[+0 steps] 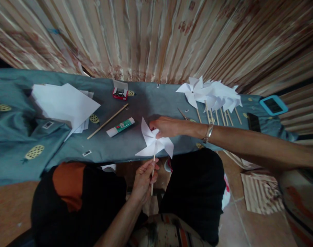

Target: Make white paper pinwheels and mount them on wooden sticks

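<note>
A white paper pinwheel [149, 145] on a thin wooden stick faces up near the table's front edge. Below the blades, my left hand [143, 180] is closed around the stick. My right hand [166, 126] reaches in from the right, its fingers curled and pressed against the pinwheel's upper right blade; that blade is partly hidden by them. A small pin head shows at the pinwheel's centre. Left of it lie a glue stick [120, 127] with a green label and a loose wooden stick [107, 120].
Behind them sits a small red box [120, 94] of dark metal bits. Paper sheets [62, 103] are stacked at left. Several finished pinwheels [192, 92] lie back right, near scissors [182, 114], a dark phone [253, 122] and a blue-framed device [273, 105]. A pleated curtain [146, 37] hangs behind.
</note>
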Demonstrator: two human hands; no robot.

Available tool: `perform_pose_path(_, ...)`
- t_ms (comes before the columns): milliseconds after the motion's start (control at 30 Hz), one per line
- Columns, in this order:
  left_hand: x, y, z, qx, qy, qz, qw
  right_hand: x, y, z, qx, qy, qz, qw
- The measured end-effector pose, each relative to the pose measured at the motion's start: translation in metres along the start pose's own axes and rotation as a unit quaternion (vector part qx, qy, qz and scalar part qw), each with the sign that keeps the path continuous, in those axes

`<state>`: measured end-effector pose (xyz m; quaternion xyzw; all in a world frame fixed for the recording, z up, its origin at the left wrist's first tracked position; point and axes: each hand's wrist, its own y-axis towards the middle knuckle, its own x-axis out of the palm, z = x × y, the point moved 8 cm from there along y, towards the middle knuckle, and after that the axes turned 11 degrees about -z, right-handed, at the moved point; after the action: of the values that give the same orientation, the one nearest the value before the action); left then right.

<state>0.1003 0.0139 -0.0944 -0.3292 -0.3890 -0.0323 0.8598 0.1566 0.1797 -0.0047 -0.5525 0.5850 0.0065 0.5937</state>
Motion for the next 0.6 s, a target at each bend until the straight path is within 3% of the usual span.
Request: perform_pose_path(600,0.005,-0.001,-0.007,-0.034,-0.034,0.01,0.999,0.003,0.012,0.006,-0.056,0.028,-0.035,0.997)
